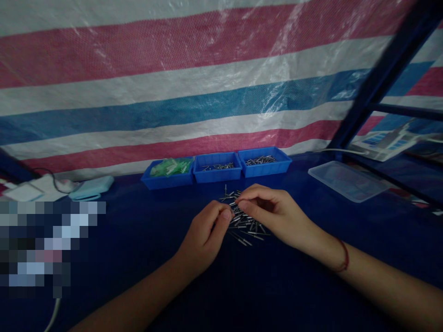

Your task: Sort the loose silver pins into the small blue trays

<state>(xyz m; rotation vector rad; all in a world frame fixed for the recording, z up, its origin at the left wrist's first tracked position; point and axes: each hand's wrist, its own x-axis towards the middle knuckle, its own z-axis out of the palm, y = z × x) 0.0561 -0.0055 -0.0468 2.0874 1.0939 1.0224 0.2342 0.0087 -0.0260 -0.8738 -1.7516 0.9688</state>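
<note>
A loose pile of silvery blind rivets [246, 222] lies on the dark blue table, partly hidden by both hands. My left hand [209, 230] is closed at the pile's left side, thumb pressed against the curled fingers; whatever is inside that pinch is hidden. Over the far part of the pile, my right hand [272, 208] is closed, its thumb and forefinger pinched together. A thin metal end, seemingly a rivet, shows at the right fingertips. The two sets of fingertips are close together, with a small gap between them.
Behind the pile stand three blue bins: one with green plastic bags [169, 167], the middle bin [217, 175] and right bin [266, 169] with metal pieces. A clear plastic lid [348, 180] lies right. A light blue case [92, 188] and cables are left. Striped sheeting hangs behind.
</note>
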